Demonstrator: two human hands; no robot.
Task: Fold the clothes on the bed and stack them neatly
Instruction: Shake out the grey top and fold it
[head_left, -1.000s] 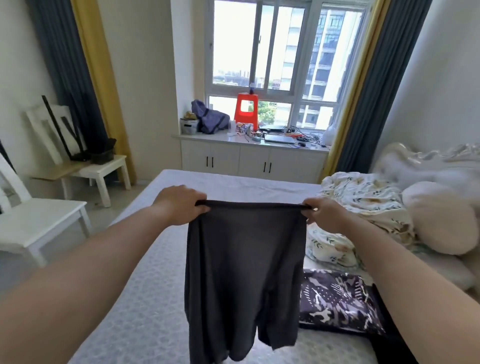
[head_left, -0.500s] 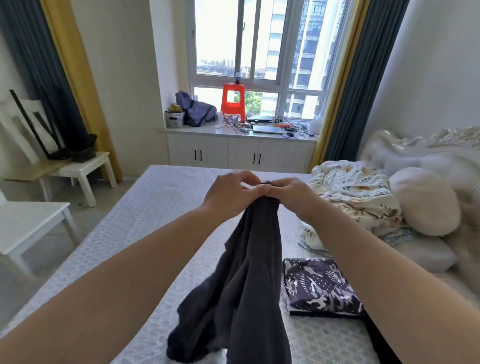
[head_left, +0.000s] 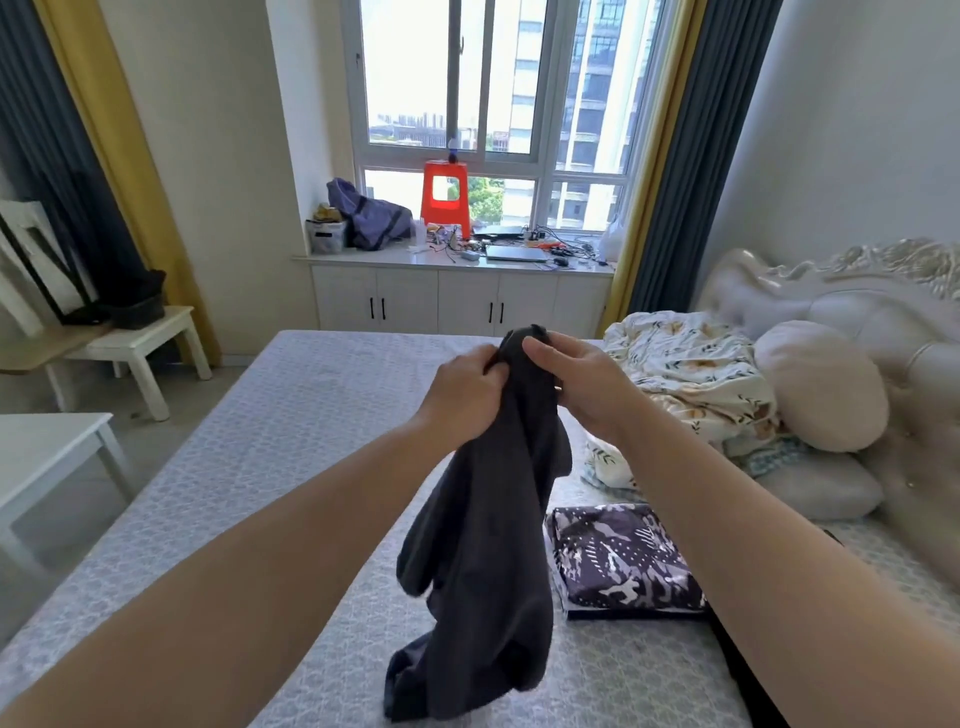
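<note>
shorts (head_left: 483, 545): dark grey, bunched lengthwise, held up over the bed by its top end; lower part hangs in folds, bottom hem low over the bed's near part, can't tell if it touches.
left hand (head_left: 465, 400): fingers curled round the shorts' top, left side of the bunch; thumb tucked into the cloth.
right hand (head_left: 582, 384): on the shorts' top, right side; thumb lies straight across the front of the cloth, other fingers wrap behind. Both hands just beside each other, nearly touching at the top.
bed (head_left: 291, 457): grey patterned cover, fills the mid and lower frame; landmark for the rest.
camo item (head_left: 623, 561): folded, purple/white camo print, flat on the bed, right of the hanging shorts, near but apart from them.
dark cloth (head_left: 748, 675): strip at the bed's right near edge, partly behind the right arm; type unclear.
quilt (head_left: 685, 374): floral, crumpled, at the bed's far right.
pillows (head_left: 821, 384): round cream one on a grey one, right of the quilt, at the bed's head end.
headboard (head_left: 857, 291): cream, carved, behind the pillows.
cabinet (head_left: 462, 301): white, beyond the bed's far edge, under the window; top cluttered w/ bag, cables, laptop.
stool (head_left: 445, 197): orange, on the cabinet top.
chairs (head_left: 140, 343): white, on the floor left of the bed.
</note>
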